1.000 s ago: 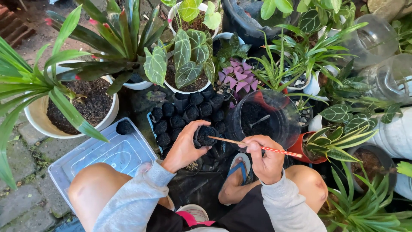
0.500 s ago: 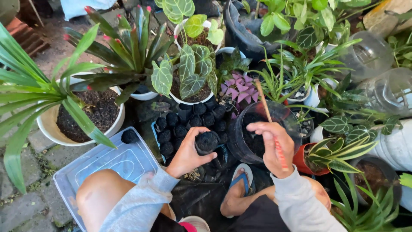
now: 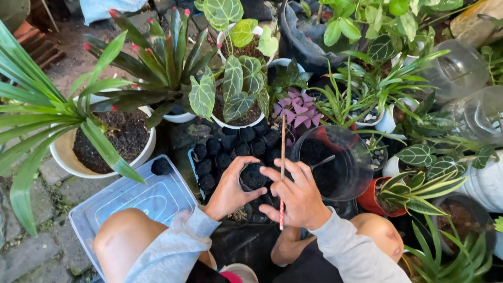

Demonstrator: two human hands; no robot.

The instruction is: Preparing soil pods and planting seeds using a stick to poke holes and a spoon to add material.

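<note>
Far left: wide white pot (image 3: 67, 157) of dark soil holding a long-leaved green plant (image 3: 47, 112). Near left: clear plastic lid (image 3: 131, 202) on the paving, one black soil lump (image 3: 160, 166) at its far edge. Centre far: purple-leaved plant (image 3: 298, 111). Right: red pot (image 3: 373, 198); clear empty jars (image 3: 461, 63) far right.

Stick (image 3: 283, 157): tan with red-and-white striped lower end. Soil bags (image 3: 233, 147): black. Leaves (image 3: 236, 89): dark green, white-veined. Oxalis (image 3: 301, 111): purple. Sleeves (image 3: 173, 246): grey. Tub (image 3: 131, 199): clear bluish.
</note>
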